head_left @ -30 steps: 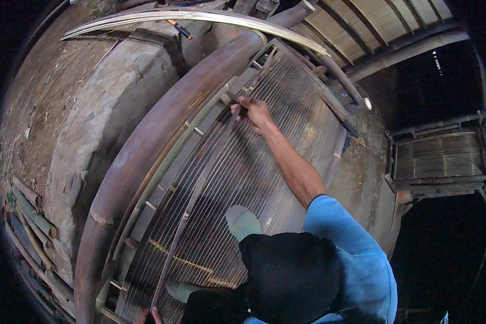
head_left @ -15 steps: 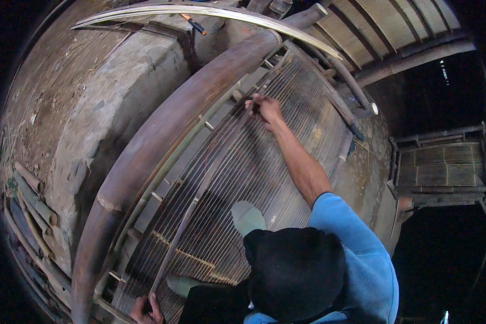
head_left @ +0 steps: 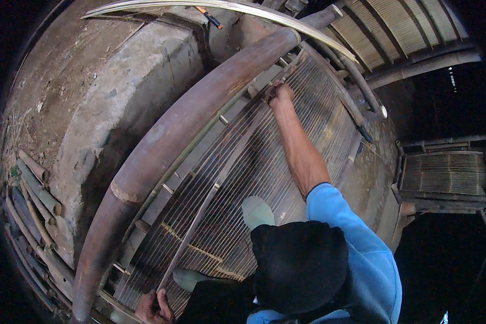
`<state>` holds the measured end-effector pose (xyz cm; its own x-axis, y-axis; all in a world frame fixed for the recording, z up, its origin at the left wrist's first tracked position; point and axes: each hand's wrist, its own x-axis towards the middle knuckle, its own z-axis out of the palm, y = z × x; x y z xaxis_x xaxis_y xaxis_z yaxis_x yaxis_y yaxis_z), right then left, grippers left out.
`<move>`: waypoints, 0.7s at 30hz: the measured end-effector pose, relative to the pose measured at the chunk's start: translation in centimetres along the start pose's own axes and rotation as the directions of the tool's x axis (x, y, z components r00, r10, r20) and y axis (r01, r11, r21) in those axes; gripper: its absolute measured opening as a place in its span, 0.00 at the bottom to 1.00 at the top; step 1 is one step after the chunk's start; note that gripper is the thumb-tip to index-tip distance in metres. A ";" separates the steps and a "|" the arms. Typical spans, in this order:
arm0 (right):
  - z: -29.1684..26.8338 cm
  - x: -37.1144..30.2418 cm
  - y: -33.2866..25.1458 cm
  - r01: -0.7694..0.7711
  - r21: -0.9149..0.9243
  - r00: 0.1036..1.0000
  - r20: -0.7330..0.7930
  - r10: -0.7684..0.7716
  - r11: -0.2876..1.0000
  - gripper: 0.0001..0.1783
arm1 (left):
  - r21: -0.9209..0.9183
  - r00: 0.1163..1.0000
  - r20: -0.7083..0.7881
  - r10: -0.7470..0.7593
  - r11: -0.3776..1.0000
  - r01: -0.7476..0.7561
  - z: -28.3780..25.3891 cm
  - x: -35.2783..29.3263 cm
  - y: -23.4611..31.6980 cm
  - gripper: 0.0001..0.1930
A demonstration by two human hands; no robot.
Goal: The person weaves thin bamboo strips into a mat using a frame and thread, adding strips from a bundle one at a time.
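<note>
A long, flat grey-brown strip (head_left: 217,186) runs slantwise across a rack of thin, parallel slats (head_left: 302,140). At the lower left my left hand (head_left: 154,308) is closed on the near end of this strip, thumb and fingers around it. My right arm reaches far forward, and my right hand (head_left: 281,94) is closed at the strip's far end, close to the rack's far edge. The fingertips there are partly hidden by the hand itself. Between both hands the strip lies over the slats, nearly straight.
A thick brown bamboo pole (head_left: 173,124) borders the rack on the left, beside a rough concrete block (head_left: 129,81). Bamboo pieces (head_left: 40,186) are piled at far left. Pale split strips (head_left: 243,9) arch across the top, near an orange-and-black tool (head_left: 208,17). A slatted frame (head_left: 443,173) stands at right.
The whole view has shifted a little. My right hand has moved slightly farther along the strip, and its fingers have closed more tightly. My left hand stays at the near end.
</note>
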<state>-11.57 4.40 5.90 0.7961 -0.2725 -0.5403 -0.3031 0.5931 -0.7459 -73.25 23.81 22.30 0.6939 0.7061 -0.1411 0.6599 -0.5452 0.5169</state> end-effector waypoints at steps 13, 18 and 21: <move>0.9 9.0 -1.1 0.183 -0.410 0.952 0.302 -0.056 0.894 0.13 | -0.093 0.990 -0.117 0.083 0.991 -0.094 2.1 3.0 0.8 0.07; -2.5 3.4 -0.3 0.299 -0.628 0.842 0.528 0.111 0.719 0.21 | 0.098 0.971 -0.225 0.083 0.993 -0.062 4.7 4.9 -2.6 0.12; -3.6 -2.4 -1.7 0.521 -0.726 0.742 0.645 0.181 0.448 0.23 | 0.398 0.999 -0.015 0.030 0.917 -0.021 6.2 6.9 -6.1 0.19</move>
<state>-14.91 1.31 7.06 0.8738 0.3938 -0.2853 -0.1010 -0.4269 -0.8986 -70.69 29.26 12.92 0.7088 0.6963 -0.1130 0.7051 -0.6949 0.1413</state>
